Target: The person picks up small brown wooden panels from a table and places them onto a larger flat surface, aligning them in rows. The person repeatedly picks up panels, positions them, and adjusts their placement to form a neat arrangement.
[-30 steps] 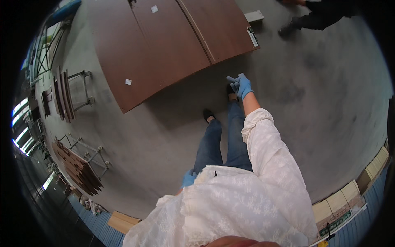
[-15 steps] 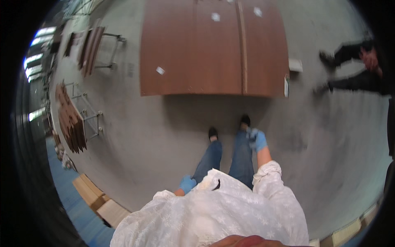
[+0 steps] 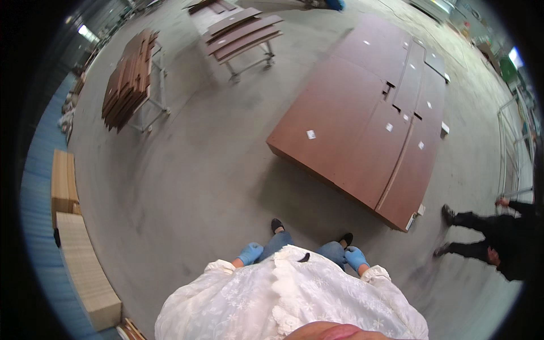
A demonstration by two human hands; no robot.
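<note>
The broad brown panels (image 3: 334, 130) lie flat in a low, thick-sided pile on the grey floor (image 3: 209, 170), ahead of the person and off to their right, running away at a slant. Small white labels (image 3: 310, 134) dot the top, a narrow lengthwise seam crosses it, and there are a few dark cut-outs (image 3: 388, 90) toward the middle.

Neither hand touches the pile. The person's blue-gloved left grip (image 3: 250, 253) hangs by the left thigh; the right grip (image 3: 356, 258) hangs by the other, a little nearer the panels. I can't tell from here whether either one is open or closed. The person wears a white top (image 3: 243, 306), jeans and dark shoes (image 3: 277, 225).

Just off the pile's near right corner stands a co-worker in black (image 3: 481, 226), one hand by a metal frame (image 3: 513, 141). Over on the left, two wheeled racks carry more brown boards (image 3: 130, 85), and pale boxes (image 3: 88, 272) line a blue strip of floor (image 3: 37, 181).
</note>
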